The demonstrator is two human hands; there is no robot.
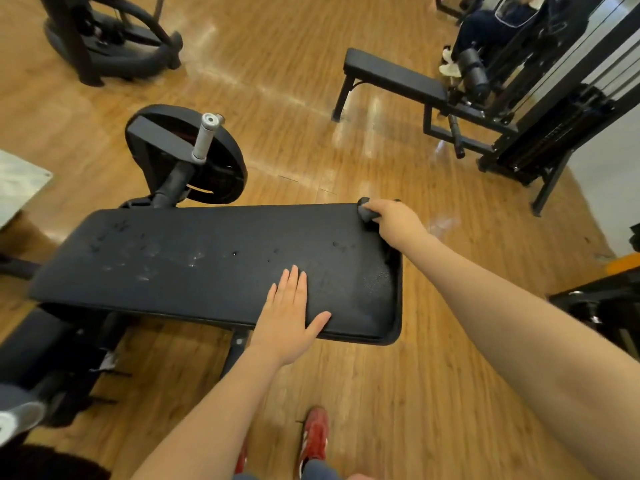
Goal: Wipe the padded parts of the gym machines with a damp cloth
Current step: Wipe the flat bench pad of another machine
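Wood-plank gym floor (346, 393), glossy, glare streaks toward the far side.

Right fingers (375, 212) curled round small dark cloth (364, 208), bunched into a wad, mostly hidden in the grip. Right hand (393, 220) presses that wad onto far right corner of black pad (194, 268). Right forearm runs in from lower right edge.

Left fingers (292, 280) straight, held together, thumb splayed out to the right. Left hand (289, 313) lies flat, palm down, on near edge of pad, right of centre; holds nothing. Left forearm comes up from bottom centre.

Pad: long flat rectangle, rounded corners, matte black vinyl, fine pebbled grain visible near right end. Droplets and smeared wet patches scattered over left half and centre; a few single drops nearer right hand. Right end has raised lip along the edge. Sits on dark metal frame, support post (239, 344) visible under near edge.

Behind pad: black weight plate (221, 168) on an angled arm with grey sleeve (206, 136) sticking up. Far right: flat black bench (394, 76) joined to cable machine (554, 109), roller pad beside it. Seated person (498, 22) partly in view at top right, pale shoes on floor. Top left: dark curved machine base (104, 46). Left edge: pale sheet (17, 188), identity unclear. Bottom: red shoe (315, 434) on floor below left forearm.
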